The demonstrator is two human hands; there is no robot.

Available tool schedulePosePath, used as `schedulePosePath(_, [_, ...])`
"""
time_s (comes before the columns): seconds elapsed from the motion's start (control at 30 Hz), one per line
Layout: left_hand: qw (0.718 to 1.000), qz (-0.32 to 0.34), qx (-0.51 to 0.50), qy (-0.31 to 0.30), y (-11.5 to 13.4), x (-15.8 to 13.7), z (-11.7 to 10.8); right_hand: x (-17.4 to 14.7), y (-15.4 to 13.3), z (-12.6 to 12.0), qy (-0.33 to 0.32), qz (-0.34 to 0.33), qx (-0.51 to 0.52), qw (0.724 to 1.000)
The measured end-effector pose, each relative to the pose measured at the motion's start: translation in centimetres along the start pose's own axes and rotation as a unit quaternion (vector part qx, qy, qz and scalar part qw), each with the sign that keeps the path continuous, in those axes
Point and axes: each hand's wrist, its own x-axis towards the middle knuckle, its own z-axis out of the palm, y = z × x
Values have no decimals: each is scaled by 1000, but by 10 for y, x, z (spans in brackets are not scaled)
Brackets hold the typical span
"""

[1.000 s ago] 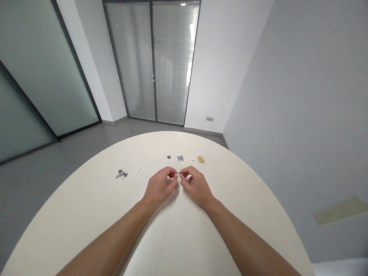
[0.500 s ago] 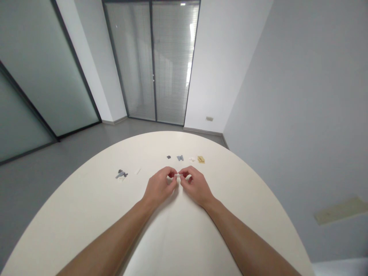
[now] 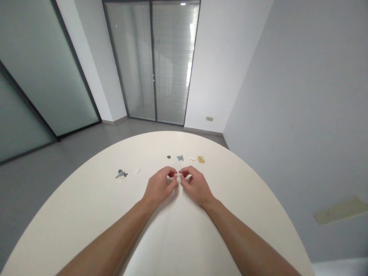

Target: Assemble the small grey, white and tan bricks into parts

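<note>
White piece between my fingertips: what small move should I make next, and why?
I'd perhaps ease the right hand back slightly while the left hand holds the small white piece: both hands pinch it, one from each side, so its ends are covered and I can't tell whether it's one part or several.

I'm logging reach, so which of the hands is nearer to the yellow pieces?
Right. The right hand is on the near side of the yellow pieces; the left hand is farther off, to their left.
</note>
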Motion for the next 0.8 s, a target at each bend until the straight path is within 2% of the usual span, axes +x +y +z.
schedulePosePath(0.8, [1000, -2, 7, 0, 0, 0, 0, 0, 0, 0, -3, 4, 1, 1000])
